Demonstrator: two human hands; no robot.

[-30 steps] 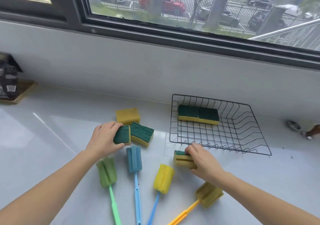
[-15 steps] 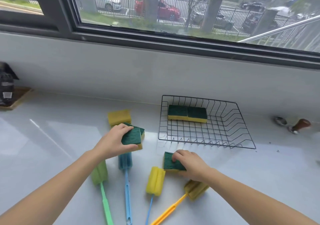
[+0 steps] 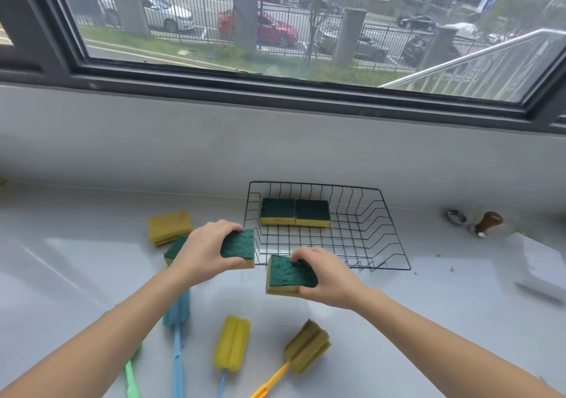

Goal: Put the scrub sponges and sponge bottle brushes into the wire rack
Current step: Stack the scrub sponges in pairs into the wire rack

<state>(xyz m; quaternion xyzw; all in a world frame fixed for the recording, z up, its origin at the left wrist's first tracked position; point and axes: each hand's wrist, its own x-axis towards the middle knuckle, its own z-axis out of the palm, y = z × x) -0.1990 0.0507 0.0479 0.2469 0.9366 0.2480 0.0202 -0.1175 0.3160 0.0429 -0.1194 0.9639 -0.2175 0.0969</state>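
Note:
My left hand (image 3: 205, 250) grips a green-and-yellow scrub sponge (image 3: 240, 246) lifted at the left front corner of the black wire rack (image 3: 395, 244). My right hand (image 3: 332, 275) holds another scrub sponge (image 3: 288, 273) just in front of the rack's front edge. Two scrub sponges (image 3: 295, 212) lie side by side at the back of the rack. Two more sponges rest on the counter to the left, one yellow side up (image 3: 169, 226), one (image 3: 175, 248) partly hidden by my left hand. Several sponge bottle brushes lie near me: blue (image 3: 177, 308), yellow (image 3: 232, 342), olive with an orange handle (image 3: 307, 345), green (image 3: 131, 376) mostly hidden under my left arm.
The grey counter (image 3: 428, 321) ends at a low wall under a wide window. A brown-handled metal tool (image 3: 487, 223) and a small metal ring (image 3: 455, 216) lie at the right, beyond the rack.
Both hands have lifted their sponges off the counter and moved them towards the rack's front edge. The camera has tilted up and shifted slightly.

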